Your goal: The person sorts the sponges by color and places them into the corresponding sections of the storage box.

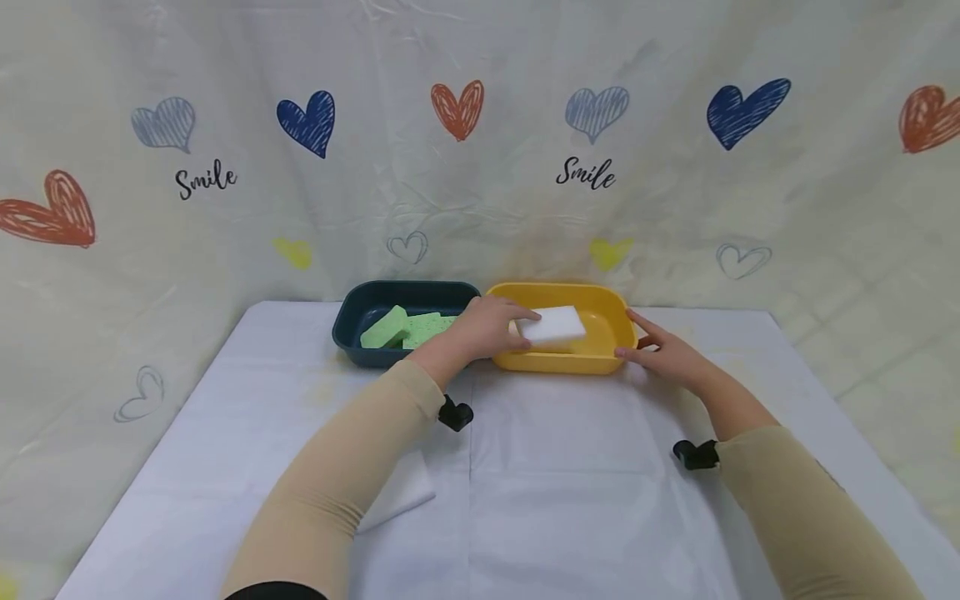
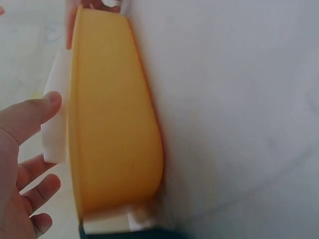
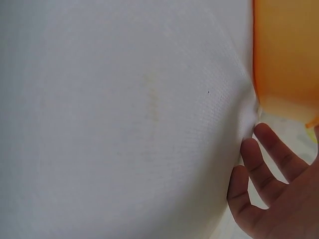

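Observation:
My left hand [image 1: 491,327] reaches across to a yellow plastic tray [image 1: 558,364] and pinches a white block-shaped sponge [image 1: 557,325] between thumb and fingers. From the left wrist view, the sponge [image 2: 56,112] shows above the tray's rim, while the remaining fingers hang loosely bent. My right hand [image 1: 667,354] holds the tray's right end, its thumb near the front corner and a finger at the far corner. Other right-hand fingers [image 3: 256,162] lie beside the tray, off its wall. Several light-green sponges [image 1: 386,328] lie in a dark teal tray [image 1: 367,357] to the left.
Both trays stand side by side at the back of a table covered in white cloth [image 1: 555,467]. A folded white sheet or cloth [image 1: 397,496] lies partly under my left forearm. Behind hangs a pale curtain [image 1: 495,200] printed with hearts.

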Demonstrator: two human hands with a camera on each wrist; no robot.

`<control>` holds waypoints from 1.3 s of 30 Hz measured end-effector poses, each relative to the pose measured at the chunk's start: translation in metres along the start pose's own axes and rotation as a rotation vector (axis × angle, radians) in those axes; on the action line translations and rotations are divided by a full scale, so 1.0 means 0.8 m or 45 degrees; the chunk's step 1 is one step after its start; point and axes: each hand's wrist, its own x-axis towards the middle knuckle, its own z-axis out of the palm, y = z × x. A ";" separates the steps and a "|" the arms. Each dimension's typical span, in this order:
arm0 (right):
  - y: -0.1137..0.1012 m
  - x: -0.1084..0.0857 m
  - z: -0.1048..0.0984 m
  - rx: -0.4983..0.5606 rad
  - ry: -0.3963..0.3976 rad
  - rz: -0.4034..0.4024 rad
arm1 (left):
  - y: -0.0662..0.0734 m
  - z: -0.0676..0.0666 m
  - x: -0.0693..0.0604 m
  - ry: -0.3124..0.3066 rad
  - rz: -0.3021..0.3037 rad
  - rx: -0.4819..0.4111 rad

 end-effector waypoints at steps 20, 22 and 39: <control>-0.012 0.001 0.006 -0.003 0.021 -0.013 | 0.056 0.014 0.054 -0.164 -0.070 -0.061; -0.012 0.001 0.006 0.002 0.021 -0.017 | 0.059 0.014 0.056 -0.162 -0.069 -0.059; 0.001 -0.002 0.003 0.007 0.021 -0.006 | 0.072 0.012 0.069 -0.130 -0.016 0.063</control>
